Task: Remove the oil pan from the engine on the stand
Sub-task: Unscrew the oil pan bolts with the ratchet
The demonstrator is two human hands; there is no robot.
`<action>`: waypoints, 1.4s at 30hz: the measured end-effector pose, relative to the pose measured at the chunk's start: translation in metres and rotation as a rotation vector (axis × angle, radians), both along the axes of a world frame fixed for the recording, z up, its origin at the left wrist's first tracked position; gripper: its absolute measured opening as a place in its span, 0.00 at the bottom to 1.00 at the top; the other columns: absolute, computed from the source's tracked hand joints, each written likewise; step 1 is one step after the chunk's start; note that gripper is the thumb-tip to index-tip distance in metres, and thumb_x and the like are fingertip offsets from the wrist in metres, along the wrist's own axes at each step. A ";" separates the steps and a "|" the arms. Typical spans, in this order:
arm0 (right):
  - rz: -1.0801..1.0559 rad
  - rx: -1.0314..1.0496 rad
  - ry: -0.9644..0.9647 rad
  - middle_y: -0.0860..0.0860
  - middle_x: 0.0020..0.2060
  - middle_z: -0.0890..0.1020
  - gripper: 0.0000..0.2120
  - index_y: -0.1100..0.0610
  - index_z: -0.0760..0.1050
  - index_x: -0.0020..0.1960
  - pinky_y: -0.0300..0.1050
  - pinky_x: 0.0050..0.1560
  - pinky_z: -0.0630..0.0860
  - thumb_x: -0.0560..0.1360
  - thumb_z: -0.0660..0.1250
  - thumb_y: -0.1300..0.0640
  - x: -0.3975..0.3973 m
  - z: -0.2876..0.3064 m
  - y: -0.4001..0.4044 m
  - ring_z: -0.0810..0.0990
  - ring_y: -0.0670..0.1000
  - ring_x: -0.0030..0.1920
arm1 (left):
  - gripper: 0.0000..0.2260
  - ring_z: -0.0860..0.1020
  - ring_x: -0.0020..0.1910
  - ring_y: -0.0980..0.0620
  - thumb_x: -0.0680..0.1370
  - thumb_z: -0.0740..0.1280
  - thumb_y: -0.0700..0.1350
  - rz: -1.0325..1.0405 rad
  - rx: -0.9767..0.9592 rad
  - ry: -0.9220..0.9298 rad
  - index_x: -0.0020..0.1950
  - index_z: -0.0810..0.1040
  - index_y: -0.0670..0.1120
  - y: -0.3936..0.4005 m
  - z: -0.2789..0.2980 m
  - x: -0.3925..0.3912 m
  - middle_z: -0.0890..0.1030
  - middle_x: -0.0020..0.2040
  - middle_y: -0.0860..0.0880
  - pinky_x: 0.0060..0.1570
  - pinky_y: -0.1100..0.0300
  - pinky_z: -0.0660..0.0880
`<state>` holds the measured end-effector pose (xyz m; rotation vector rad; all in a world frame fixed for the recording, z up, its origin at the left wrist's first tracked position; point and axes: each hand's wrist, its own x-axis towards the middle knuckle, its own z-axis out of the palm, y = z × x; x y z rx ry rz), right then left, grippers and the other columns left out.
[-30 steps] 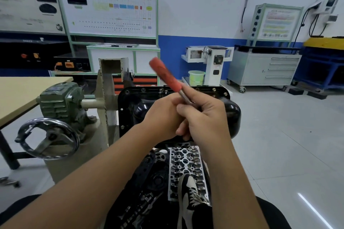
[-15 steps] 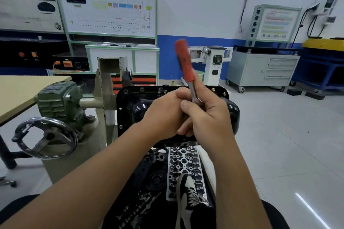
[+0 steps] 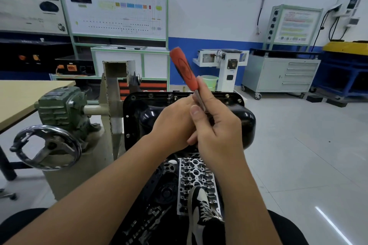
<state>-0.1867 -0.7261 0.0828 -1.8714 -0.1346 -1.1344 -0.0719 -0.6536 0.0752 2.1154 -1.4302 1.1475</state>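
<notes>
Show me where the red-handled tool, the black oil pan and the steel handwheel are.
red-handled tool (image 3: pixel 184 68), head view, on the red grip.
black oil pan (image 3: pixel 248 120), head view, on its bulging right side.
steel handwheel (image 3: pixel 76 146), head view, on the rim's right edge.

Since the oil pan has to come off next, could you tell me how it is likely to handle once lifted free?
The oil pan looks like rigid pressed metal, so it should stay stiff rather than flex. Its glossy black surface shows bright highlights, so it may be slippery, especially if oily. The deep rounded sump beside a wide flat bolt flange suggests uneven weight, so it might tip toward the deep end; two hands seem wise.
</notes>
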 end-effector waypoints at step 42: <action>-0.258 0.896 -0.187 0.49 0.26 0.82 0.08 0.55 0.69 0.49 0.47 0.24 0.79 0.83 0.67 0.57 -0.010 -0.008 -0.045 0.84 0.59 0.25 | 0.13 0.81 0.55 0.51 0.77 0.74 0.41 0.088 0.196 0.598 0.60 0.86 0.52 -0.021 0.055 0.107 0.85 0.55 0.51 0.62 0.50 0.78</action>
